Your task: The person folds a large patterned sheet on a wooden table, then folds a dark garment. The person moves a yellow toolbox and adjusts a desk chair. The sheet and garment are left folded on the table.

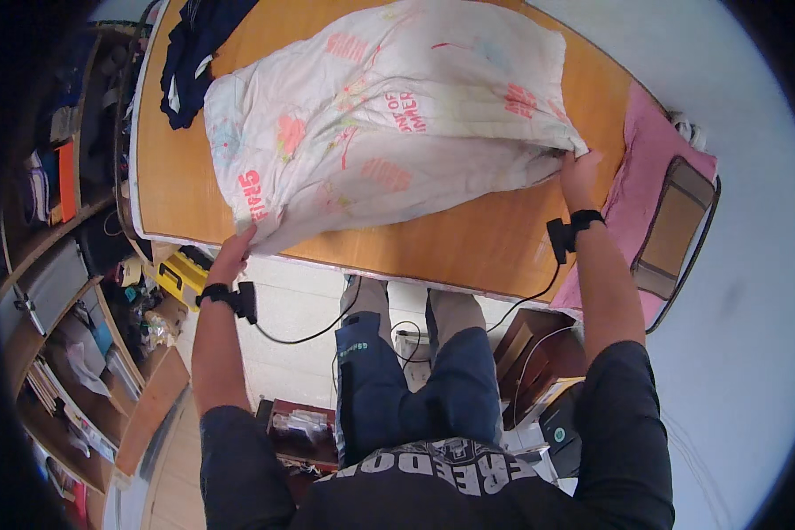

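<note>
A white pillowcase-like fabric cover (371,126) with pink, green and pale blue prints spreads over an orange-brown bed mat (437,245). My left hand (233,255) grips its near left corner by the mat's front edge. At the cover's right corner, my right hand (580,177) pinches the bunched edge, beside a dark gap between the cloth layers. Both wrists wear black straps with small cabled devices. Whether anything lies inside the cover cannot be told.
Dark blue clothing (189,66) lies at the back left. A pink cloth (636,165) and a brown pillow (676,228) are at the right end, by a wall. Shelves (59,232) stand left, near a yellow case (180,275). Black cables hang before my legs.
</note>
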`<state>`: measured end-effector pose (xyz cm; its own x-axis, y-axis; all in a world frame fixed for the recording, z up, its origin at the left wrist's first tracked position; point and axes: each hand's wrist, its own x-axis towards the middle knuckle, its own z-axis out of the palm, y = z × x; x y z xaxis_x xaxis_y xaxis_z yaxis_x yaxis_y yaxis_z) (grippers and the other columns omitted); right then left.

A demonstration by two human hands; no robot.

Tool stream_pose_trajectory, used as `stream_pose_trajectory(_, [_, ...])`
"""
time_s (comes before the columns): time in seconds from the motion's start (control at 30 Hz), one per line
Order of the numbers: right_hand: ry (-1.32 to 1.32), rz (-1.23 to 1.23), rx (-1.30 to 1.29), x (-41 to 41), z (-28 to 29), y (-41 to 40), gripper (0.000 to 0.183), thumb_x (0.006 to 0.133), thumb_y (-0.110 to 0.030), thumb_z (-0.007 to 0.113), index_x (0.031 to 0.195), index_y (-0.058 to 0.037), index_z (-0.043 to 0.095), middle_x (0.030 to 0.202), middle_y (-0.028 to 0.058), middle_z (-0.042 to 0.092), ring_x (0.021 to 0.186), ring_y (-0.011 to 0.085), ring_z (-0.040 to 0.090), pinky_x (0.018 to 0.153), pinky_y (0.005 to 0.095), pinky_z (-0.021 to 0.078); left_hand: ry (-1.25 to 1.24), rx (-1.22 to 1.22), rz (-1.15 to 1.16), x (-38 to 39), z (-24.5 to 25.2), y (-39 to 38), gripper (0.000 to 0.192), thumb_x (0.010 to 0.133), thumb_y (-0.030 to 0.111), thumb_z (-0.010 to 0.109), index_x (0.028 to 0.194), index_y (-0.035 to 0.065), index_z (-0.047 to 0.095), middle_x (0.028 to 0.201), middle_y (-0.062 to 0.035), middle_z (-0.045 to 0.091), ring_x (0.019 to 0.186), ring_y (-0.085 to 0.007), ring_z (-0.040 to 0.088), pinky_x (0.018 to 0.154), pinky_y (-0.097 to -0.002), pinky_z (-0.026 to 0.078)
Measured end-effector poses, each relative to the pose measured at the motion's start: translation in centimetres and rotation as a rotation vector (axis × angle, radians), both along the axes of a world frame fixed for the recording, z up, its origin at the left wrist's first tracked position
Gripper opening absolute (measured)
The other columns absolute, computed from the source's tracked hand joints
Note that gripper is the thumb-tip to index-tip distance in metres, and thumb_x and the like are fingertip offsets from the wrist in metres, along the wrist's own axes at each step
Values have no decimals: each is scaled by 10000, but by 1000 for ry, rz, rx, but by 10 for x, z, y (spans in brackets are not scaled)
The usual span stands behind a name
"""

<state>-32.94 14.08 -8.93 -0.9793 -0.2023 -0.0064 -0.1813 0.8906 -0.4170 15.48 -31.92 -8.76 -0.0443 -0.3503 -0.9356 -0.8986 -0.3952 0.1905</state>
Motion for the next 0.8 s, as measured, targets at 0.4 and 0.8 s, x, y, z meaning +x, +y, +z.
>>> stream_pose_trajectory(0.4, [-141, -179, -173, 34, 171, 107, 384, 775, -131, 582, 1120, -19, 454, 949, 137, 556, 869, 260, 562, 802, 369, 432, 334, -52, 215, 78, 183, 27, 364, 842, 304, 546, 1068, 20, 525, 727, -6, 572, 462, -79, 493, 387, -191, 355])
stream_pose_trajectory(0.8, [180, 88, -6, -145, 239, 95, 363, 757, -287, 574, 941, 25, 595, 838, 138, 626, 709, 226, 606, 629, 346, 469, 668, -347, -14, -161, 268, -109, 291, 868, 316, 457, 978, 90, 605, 868, -9, 616, 723, -103, 579, 550, -256, 440])
